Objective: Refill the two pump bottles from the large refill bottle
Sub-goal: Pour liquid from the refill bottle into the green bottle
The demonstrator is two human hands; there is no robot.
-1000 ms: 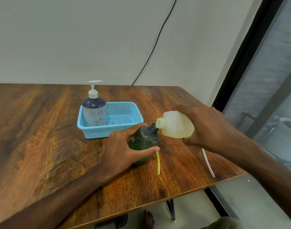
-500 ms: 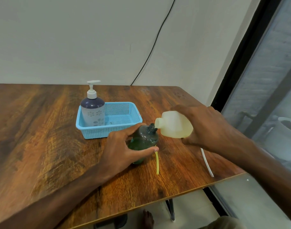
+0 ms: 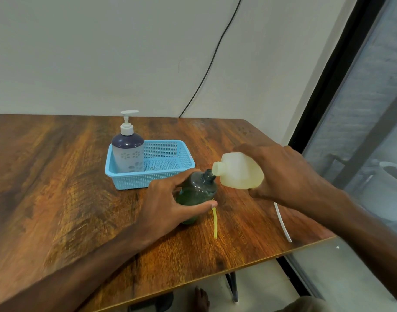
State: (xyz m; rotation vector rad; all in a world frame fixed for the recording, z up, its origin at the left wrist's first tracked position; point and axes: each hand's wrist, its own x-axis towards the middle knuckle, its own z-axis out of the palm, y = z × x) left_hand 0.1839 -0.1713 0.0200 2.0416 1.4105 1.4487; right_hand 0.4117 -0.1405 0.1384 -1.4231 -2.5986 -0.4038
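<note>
A dark green pump bottle (image 3: 198, 191) with its pump off stands on the wooden table (image 3: 57, 188). My left hand (image 3: 168, 206) grips its body from the left. My right hand (image 3: 281, 174) holds the pale yellow refill bottle (image 3: 238, 171) tipped on its side, its open neck touching the green bottle's mouth. A second pump bottle (image 3: 127, 152), dark blue over white with a white pump on top, stands upright in the left end of a blue basket (image 3: 170, 174).
A yellow tube (image 3: 215, 224) lies on the table just in front of the green bottle. A white tube (image 3: 282, 221) lies near the table's right edge, under my right forearm. A glass pane and black frame run along the right. A black cable hangs on the wall.
The refill bottle and the green bottle have stayed together with both hands holding them. The view has shifted slightly; nothing else has moved.
</note>
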